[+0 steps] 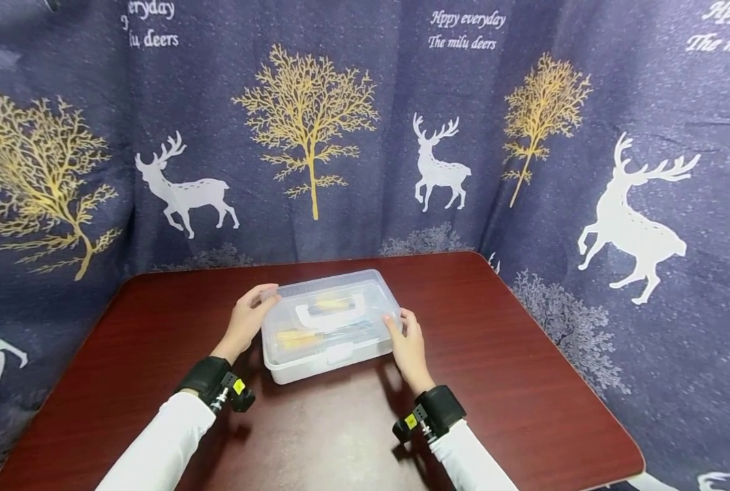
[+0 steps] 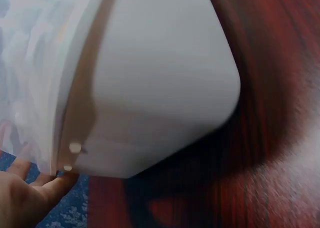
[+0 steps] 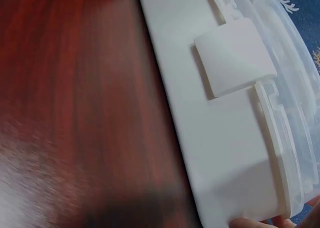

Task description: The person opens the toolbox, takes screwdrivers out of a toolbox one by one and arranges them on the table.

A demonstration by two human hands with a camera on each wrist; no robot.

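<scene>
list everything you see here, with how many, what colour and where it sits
glossy table: one, dark red, lower view
rectangular plastic box: one, white with clear lid, far part of table
carry handle: one, white, atop lid
plastic latch: one, white, box front
slim items: at least two, partly yellow, inside box, blurred by lid
fabric backdrop: count unclear, dark blue, around table
printed trees: three, gold, on backdrop
printed deer: several, white, on backdrop
wrist straps: two, black, each with camera
sleeves: two, white, bottom edge
left hand: one, bare, holding box's left end
right hand: one, bare, holding right end
</scene>
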